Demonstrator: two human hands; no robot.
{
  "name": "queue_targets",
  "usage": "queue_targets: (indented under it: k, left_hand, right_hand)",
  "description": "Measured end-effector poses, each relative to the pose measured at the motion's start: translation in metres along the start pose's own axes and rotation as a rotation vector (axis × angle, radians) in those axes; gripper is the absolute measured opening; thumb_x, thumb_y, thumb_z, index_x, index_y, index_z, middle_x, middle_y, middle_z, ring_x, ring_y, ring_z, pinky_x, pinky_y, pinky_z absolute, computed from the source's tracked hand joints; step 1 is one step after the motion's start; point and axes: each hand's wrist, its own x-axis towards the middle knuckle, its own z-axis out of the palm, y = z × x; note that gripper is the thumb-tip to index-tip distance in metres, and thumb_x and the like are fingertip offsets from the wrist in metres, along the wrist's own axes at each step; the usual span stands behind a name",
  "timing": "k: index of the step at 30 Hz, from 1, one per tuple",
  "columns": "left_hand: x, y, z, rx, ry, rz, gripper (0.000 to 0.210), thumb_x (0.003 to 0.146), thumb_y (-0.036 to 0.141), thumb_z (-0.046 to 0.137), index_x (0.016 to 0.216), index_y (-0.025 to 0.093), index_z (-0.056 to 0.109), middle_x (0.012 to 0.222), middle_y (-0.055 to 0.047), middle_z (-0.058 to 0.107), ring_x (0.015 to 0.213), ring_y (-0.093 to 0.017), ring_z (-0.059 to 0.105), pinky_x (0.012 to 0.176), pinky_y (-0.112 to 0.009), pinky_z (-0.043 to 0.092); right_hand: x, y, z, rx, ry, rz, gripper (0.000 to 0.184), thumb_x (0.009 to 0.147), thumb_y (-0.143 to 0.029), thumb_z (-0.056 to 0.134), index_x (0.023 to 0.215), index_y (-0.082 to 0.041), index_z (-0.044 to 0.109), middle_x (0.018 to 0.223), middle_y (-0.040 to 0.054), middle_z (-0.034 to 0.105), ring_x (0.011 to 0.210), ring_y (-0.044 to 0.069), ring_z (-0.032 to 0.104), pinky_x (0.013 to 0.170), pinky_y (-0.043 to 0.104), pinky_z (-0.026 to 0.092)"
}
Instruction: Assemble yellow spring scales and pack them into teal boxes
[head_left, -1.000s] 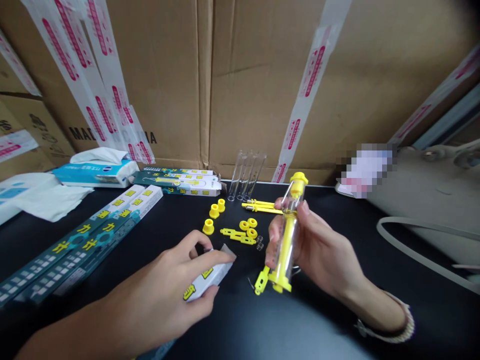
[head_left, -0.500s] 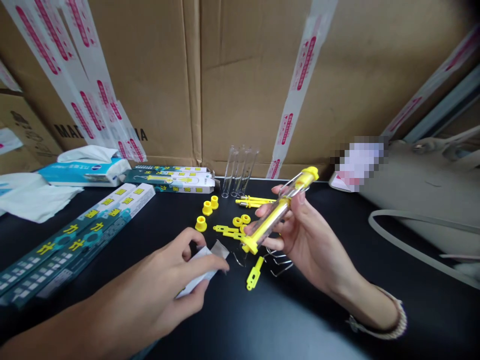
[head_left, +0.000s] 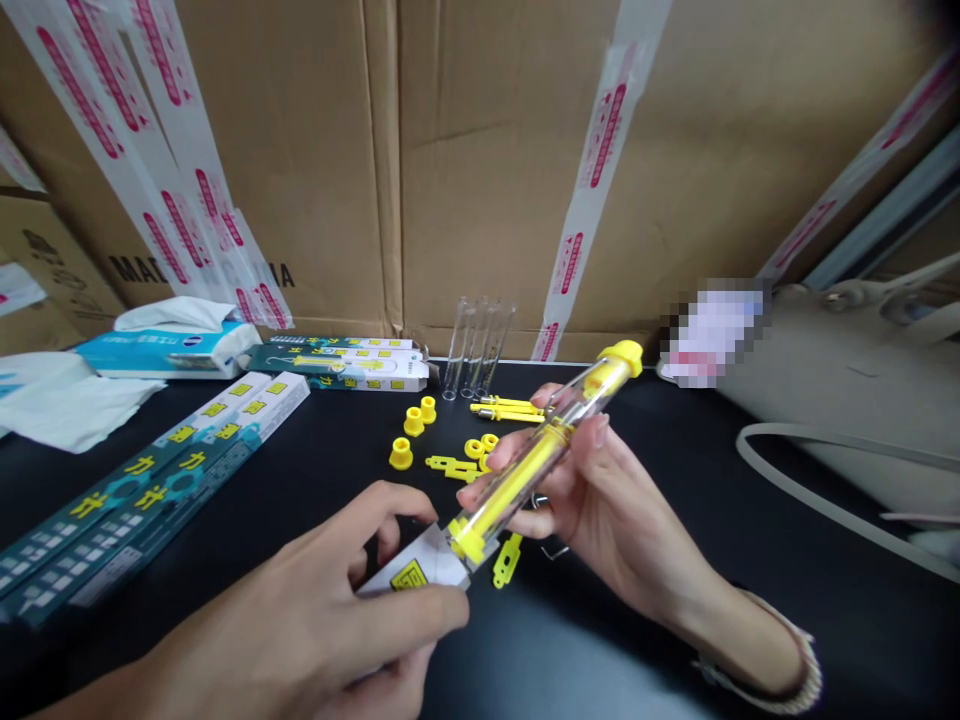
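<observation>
My right hand grips a spring scale, a clear tube with a yellow core and yellow end caps, tilted up to the right. Its lower cap is at the open mouth of a narrow printed box; how far it is inside, I cannot tell. Fingers and thumb of my left hand are wrapped round that box, hiding much of it. Just beyond lie flat yellow strips, yellow rings and yellow rods with metal ends. Another yellow strip lies below the tube.
Flanged yellow caps and upright clear tubes stand farther back. Long printed boxes lie at left, with more boxes behind. A tissue pack, a phone and a grey bag border the black table.
My right hand has brought the spring scale down and left, so its lower cap meets the box mouth. My left hand has turned the box's open end up toward it.
</observation>
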Motion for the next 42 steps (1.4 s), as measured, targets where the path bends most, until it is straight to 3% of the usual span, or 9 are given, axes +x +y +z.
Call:
queue_targets:
  k: [6,9,13,20,24,29,32,36,42]
  left_hand:
    - [0.000,-0.001,-0.004,-0.021,0.003,-0.003,0.037,0.086,0.013,0.051,0.095,0.037,0.077,0.113,0.002,0.067,0.063,-0.007,0.061,0.053,-0.012,0.052]
    - [0.004,-0.002,-0.006,-0.026,0.012,0.035,0.040,0.081,0.008,0.049,0.093,0.034,0.076,0.110,0.002,0.067,0.059,-0.005,0.058,0.050,-0.010,0.048]
    - [0.006,-0.005,-0.006,-0.036,0.005,0.040,0.038,0.082,0.008,0.048,0.092,0.032,0.076,0.111,0.000,0.065,0.057,-0.004,0.057,0.050,-0.010,0.048]
    - [-0.003,-0.004,-0.003,-0.062,0.035,0.000,0.034,0.088,0.015,0.053,0.100,0.037,0.076,0.110,0.002,0.070,0.060,-0.007,0.063,0.050,-0.010,0.051]
    - [-0.008,-0.002,-0.005,-0.048,-0.008,-0.089,0.036,0.087,0.019,0.059,0.107,0.044,0.076,0.094,0.003,0.071,0.065,-0.013,0.066,0.054,-0.014,0.057]
    - [-0.001,-0.002,-0.005,-0.096,0.008,-0.031,0.037,0.089,0.013,0.051,0.104,0.036,0.076,0.101,0.002,0.070,0.057,-0.006,0.062,0.052,-0.011,0.052]
    - [0.005,-0.004,-0.007,-0.106,0.011,0.044,0.039,0.087,0.007,0.049,0.098,0.034,0.076,0.111,0.001,0.066,0.058,-0.003,0.060,0.054,-0.012,0.049]
    - [0.009,-0.010,-0.009,-0.102,-0.041,0.009,0.036,0.090,0.007,0.052,0.102,0.032,0.074,0.121,-0.001,0.062,0.063,-0.004,0.059,0.058,-0.014,0.048]
    - [0.007,-0.013,-0.007,-0.141,-0.012,-0.024,0.035,0.091,0.010,0.053,0.100,0.035,0.075,0.118,0.000,0.062,0.071,-0.007,0.063,0.065,-0.016,0.050]
  right_hand:
    - [0.002,0.000,-0.004,-0.051,0.072,-0.056,0.022,0.099,-0.047,0.063,0.111,-0.031,0.055,0.100,0.0024,0.079,0.093,0.027,0.080,0.085,0.044,0.064]
    - [0.001,0.000,-0.004,-0.137,0.109,-0.107,0.023,0.099,-0.045,0.063,0.113,-0.029,0.055,0.098,0.0033,0.079,0.088,0.025,0.080,0.079,0.039,0.065]
    - [-0.003,0.004,-0.001,-0.210,0.079,-0.127,0.025,0.099,-0.046,0.063,0.115,-0.029,0.056,0.100,0.0043,0.079,0.092,0.024,0.079,0.081,0.038,0.064]
    - [-0.003,0.014,0.000,-0.211,0.043,0.037,0.024,0.095,-0.046,0.070,0.110,-0.027,0.066,0.104,0.0063,0.080,0.102,0.020,0.075,0.084,0.029,0.057]
    - [0.001,0.016,-0.005,-0.257,-0.003,0.112,0.024,0.080,-0.037,0.086,0.099,-0.023,0.078,0.110,0.0030,0.075,0.102,0.016,0.070,0.085,0.023,0.055]
    - [-0.002,0.020,0.004,-0.241,-0.093,0.182,0.028,0.072,-0.025,0.091,0.098,-0.026,0.080,0.099,-0.0020,0.072,0.091,0.014,0.068,0.085,0.024,0.055]
    - [-0.004,0.020,0.008,-0.256,-0.049,0.154,0.032,0.079,-0.030,0.087,0.110,-0.029,0.077,0.098,-0.0025,0.072,0.093,0.014,0.068,0.087,0.024,0.055]
    - [-0.002,0.018,0.000,-0.223,0.012,0.181,0.036,0.094,-0.044,0.071,0.127,-0.029,0.068,0.107,0.0016,0.072,0.106,0.018,0.068,0.098,0.034,0.054]
    - [0.001,0.020,-0.007,-0.408,-0.042,0.195,0.042,0.093,-0.060,0.065,0.119,-0.028,0.069,0.121,0.0031,0.068,0.118,0.022,0.063,0.104,0.039,0.050]
